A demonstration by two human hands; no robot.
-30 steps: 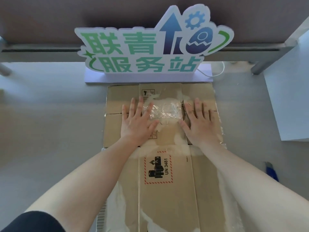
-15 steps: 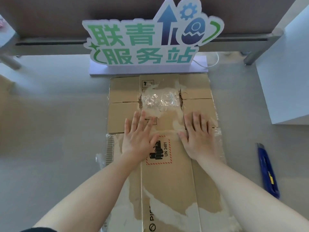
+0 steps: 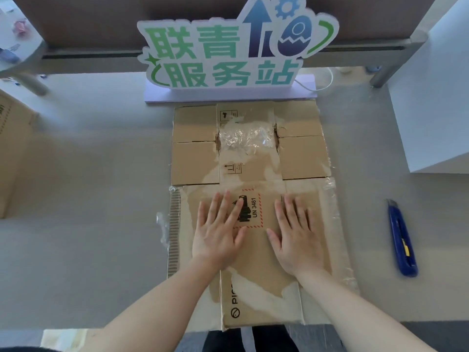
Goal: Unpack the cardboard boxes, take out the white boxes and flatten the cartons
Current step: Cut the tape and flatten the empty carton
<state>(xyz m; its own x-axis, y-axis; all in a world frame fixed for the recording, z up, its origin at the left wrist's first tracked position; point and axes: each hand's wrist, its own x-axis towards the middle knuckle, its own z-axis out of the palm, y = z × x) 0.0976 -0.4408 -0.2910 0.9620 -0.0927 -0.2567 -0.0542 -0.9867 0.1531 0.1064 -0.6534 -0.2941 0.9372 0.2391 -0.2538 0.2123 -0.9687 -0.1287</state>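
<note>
Both hands have slid nearer along the flattened brown cardboard carton [image 3: 299, 158] on the grey tabletop [image 3: 101, 199]: left hand [image 3: 218, 235] and right hand [image 3: 297, 237] press flat, fingers straight, gripping nothing.

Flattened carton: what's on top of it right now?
Both hands press flat on the flattened carton: left hand partly covering the UN 3481 label, right hand beside it. Crumpled clear tape sits farther up.
</note>
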